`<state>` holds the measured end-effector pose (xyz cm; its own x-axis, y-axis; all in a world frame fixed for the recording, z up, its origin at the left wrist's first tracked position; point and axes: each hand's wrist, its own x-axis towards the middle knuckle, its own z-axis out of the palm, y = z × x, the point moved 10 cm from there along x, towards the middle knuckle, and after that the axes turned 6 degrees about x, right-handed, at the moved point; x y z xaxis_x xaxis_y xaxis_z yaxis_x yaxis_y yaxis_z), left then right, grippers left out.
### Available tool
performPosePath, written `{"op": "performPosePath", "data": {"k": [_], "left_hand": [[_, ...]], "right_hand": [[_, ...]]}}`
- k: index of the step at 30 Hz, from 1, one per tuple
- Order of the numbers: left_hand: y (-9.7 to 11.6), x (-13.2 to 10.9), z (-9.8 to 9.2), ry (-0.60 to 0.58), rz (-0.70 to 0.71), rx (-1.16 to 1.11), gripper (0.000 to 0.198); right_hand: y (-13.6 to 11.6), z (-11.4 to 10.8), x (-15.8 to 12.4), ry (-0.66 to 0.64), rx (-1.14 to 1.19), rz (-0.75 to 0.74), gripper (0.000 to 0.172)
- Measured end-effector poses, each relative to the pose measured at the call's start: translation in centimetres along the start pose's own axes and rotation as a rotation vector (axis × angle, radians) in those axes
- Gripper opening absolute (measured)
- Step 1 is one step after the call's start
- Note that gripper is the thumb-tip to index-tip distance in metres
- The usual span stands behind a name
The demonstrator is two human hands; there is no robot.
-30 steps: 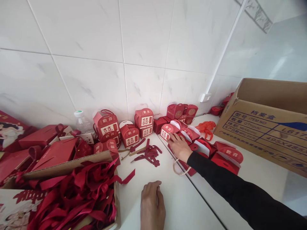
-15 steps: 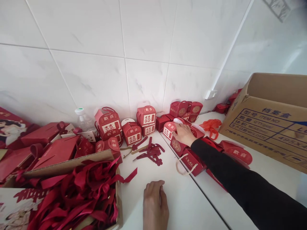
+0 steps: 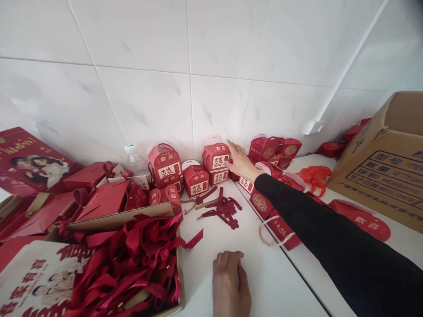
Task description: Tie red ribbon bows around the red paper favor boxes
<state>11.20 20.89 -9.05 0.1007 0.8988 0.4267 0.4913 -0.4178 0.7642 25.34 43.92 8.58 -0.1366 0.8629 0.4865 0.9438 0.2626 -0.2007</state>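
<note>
My left hand rests on the white table at the bottom centre, loosely curled, and nothing shows in it. Farther back, my right hand reaches in with thumb and fingers apart, at the right side of a red candy box with gold and white lettering. That box stands on another; whether my fingers touch it I cannot tell. Just left of this pair stands a smaller red box. Dark red ribbon strips lie in front. Under my right forearm are more red boxes, one with a rope handle.
A carton of red ribbons stands at the lower left, with red gift boxes behind it. A clear bottle is near the tiled wall. On the right are an orange-red plastic bag and a large cardboard box.
My right hand has left the boxes on the right and moved left to the stacked pair by the wall. The view has turned left. My left hand stays on the table.
</note>
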Motion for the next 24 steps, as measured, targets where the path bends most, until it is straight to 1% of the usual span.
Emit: {"op": "performPosePath", "data": {"k": [3,7,9,11,13,16,17,19,21,23,24], "left_hand": [[0.3,0.0,-0.1,0.014,0.004,-0.007,0.037],[0.5,-0.1,-0.2,0.033,-0.002,-0.003,0.039],[0.6,-0.1,-0.1,0.022,0.001,0.006,0.039],[0.7,0.0,-0.1,0.014,0.002,0.002,0.039],[0.8,0.2,-0.4,0.013,-0.006,-0.022,0.037],[0.8,0.5,-1.4,0.044,-0.053,-0.062,0.035],[0.4,0.4,-2.0,0.081,-0.096,-0.077,0.033],[-0.4,-0.2,-3.7,0.212,-0.196,-0.102,0.025],[-0.5,-1.4,-5.3,0.367,-0.233,-0.107,0.026],[0.5,-2.3,-6.3,0.466,-0.162,-0.088,0.039],[1.2,-2.6,-6.4,0.490,-0.111,-0.080,0.046]], "right_hand": [[-0.6,-0.3,1.1,0.006,0.041,-0.019,0.045],[-0.8,-1.5,0.9,0.012,0.089,-0.013,0.035],[-1.0,-2.6,0.3,0.023,0.123,-0.003,0.028],[-1.3,-4.2,-0.6,0.041,0.164,0.011,0.023],[-1.9,-6.1,-1.8,0.055,0.215,0.009,0.024],[-3.5,-8.7,-4.8,0.049,0.289,-0.024,0.026],[-4.0,-9.3,-6.0,0.043,0.305,-0.027,0.026],[-5.1,-9.9,-9.0,0.010,0.338,-0.037,0.027],[-6.0,-9.4,-12.4,-0.058,0.378,-0.051,0.026],[-6.6,-8.0,-16.0,-0.171,0.422,-0.072,0.027],[-6.7,-6.9,-17.8,-0.257,0.448,-0.080,0.028]]}}
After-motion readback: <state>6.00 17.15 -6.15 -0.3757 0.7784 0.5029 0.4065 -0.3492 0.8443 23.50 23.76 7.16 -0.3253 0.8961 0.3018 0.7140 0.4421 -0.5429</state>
